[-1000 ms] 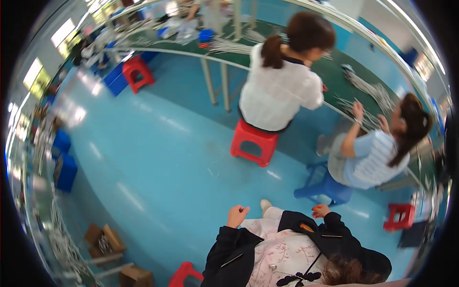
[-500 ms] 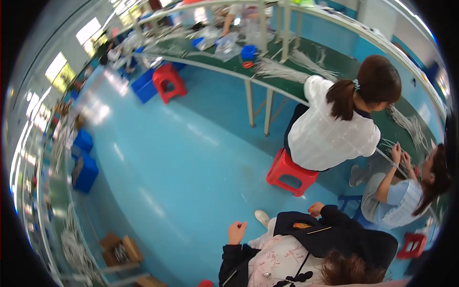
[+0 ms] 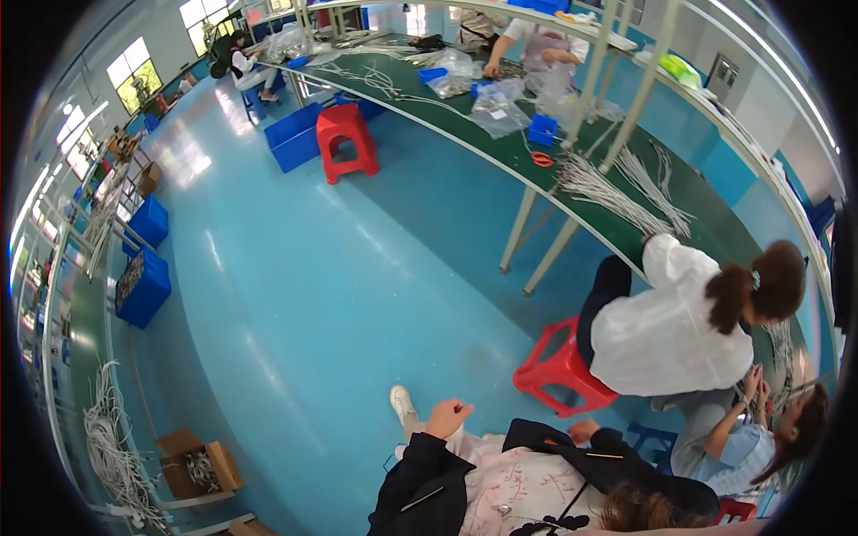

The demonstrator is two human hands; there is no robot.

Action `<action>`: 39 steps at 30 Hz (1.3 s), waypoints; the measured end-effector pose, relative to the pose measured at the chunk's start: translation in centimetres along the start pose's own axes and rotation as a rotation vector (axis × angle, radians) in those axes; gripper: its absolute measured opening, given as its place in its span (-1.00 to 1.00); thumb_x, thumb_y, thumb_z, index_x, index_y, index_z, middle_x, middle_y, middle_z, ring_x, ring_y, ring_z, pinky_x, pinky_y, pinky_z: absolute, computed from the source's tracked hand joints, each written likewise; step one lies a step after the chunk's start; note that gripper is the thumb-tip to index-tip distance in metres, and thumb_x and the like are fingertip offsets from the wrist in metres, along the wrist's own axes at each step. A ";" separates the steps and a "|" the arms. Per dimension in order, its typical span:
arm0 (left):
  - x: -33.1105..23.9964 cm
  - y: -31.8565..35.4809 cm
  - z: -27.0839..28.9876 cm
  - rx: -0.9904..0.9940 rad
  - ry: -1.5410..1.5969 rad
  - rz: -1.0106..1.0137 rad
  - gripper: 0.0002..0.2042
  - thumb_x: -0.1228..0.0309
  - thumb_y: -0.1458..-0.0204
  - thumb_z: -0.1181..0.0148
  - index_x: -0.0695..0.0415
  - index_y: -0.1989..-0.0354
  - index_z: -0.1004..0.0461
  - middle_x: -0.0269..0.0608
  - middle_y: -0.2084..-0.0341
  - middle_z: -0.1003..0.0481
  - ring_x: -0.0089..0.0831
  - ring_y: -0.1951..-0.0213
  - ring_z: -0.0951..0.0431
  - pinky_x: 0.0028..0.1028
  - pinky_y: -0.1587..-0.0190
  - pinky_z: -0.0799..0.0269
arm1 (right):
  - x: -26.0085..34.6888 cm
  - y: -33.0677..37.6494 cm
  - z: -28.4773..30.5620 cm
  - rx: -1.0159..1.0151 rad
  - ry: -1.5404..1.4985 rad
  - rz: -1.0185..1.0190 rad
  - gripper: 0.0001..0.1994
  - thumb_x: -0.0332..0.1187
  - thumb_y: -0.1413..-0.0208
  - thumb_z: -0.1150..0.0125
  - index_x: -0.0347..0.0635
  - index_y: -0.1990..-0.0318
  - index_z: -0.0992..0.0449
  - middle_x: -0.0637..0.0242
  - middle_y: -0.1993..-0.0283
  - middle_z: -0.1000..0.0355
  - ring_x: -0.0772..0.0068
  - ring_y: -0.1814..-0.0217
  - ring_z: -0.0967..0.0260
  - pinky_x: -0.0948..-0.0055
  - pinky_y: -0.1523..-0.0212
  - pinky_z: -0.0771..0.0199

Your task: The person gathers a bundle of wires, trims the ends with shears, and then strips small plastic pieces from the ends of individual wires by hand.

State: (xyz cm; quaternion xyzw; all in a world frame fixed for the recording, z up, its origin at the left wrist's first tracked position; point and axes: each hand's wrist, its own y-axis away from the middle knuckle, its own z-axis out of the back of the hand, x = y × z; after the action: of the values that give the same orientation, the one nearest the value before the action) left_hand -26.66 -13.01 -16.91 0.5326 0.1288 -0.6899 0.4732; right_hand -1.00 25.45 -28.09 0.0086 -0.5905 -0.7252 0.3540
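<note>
My left hand (image 3: 449, 417) is in front of my body, over the blue floor, with its fingers curled in and nothing visible in it. My right hand (image 3: 585, 432) is at my right side, close to the dark jacket (image 3: 527, 435); its fingers are too small and blurred to read. Neither hand touches any object. A red stool (image 3: 565, 368) stands ahead of my right hand, with a person in a white shirt (image 3: 675, 313) seated on it. One white shoe (image 3: 402, 404) of mine shows on the floor ahead of my left hand.
A long green workbench (image 3: 608, 210) curves along the right, bearing bundled white cables (image 3: 617, 195), orange-handled scissors (image 3: 542, 159) and a small blue bin (image 3: 542, 130). Another red stool (image 3: 345, 143) stands near blue crates (image 3: 293, 137). At left are more crates (image 3: 143, 288) and a cardboard box (image 3: 198, 464).
My view has shifted forward and turned, so the bench and seated people now appear lower and farther right. My left foot is farther forward. Both hands remain beside my body.
</note>
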 end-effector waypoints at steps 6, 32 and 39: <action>2.5 -6.5 13.6 -0.012 -0.053 -0.029 -0.64 0.14 0.05 -0.19 0.28 0.54 -0.45 -0.11 0.67 -0.45 -0.36 0.59 -0.42 -0.38 0.50 -0.31 | -0.7 -5.2 -7.1 -0.127 0.634 0.259 -0.82 -0.20 0.07 -0.08 -0.03 0.42 -0.55 0.19 0.37 -0.51 0.19 0.36 -0.47 0.26 0.40 -0.45; 8.2 -44.6 58.9 -0.481 0.223 0.144 -0.69 0.21 0.04 -0.20 0.26 0.56 -0.45 -0.17 0.64 -0.50 -0.42 0.57 -0.49 -0.42 0.46 -0.37 | 77.6 -40.3 27.0 -0.185 -0.324 0.123 -0.79 -0.33 0.00 -0.10 -0.34 0.40 -0.50 0.14 0.55 -0.48 0.38 0.59 -0.47 0.42 0.57 -0.51; 11.1 -53.3 69.5 -0.302 0.308 0.251 -0.76 0.30 0.01 -0.15 0.28 0.48 -0.48 -0.19 0.63 -0.51 -0.55 0.56 -0.48 -0.50 0.46 -0.37 | 100.7 -46.5 30.7 -0.209 -0.303 0.371 -0.77 -0.31 -0.04 -0.10 -0.35 0.33 -0.48 0.17 0.51 -0.49 0.42 0.57 -0.47 0.46 0.56 -0.49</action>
State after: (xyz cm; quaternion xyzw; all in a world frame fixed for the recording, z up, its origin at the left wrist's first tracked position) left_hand -111.21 -38.40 -16.08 0.5664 0.2338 -0.5093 0.6042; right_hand -113.02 1.26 -18.05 -0.2454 -0.5501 -0.6979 0.3874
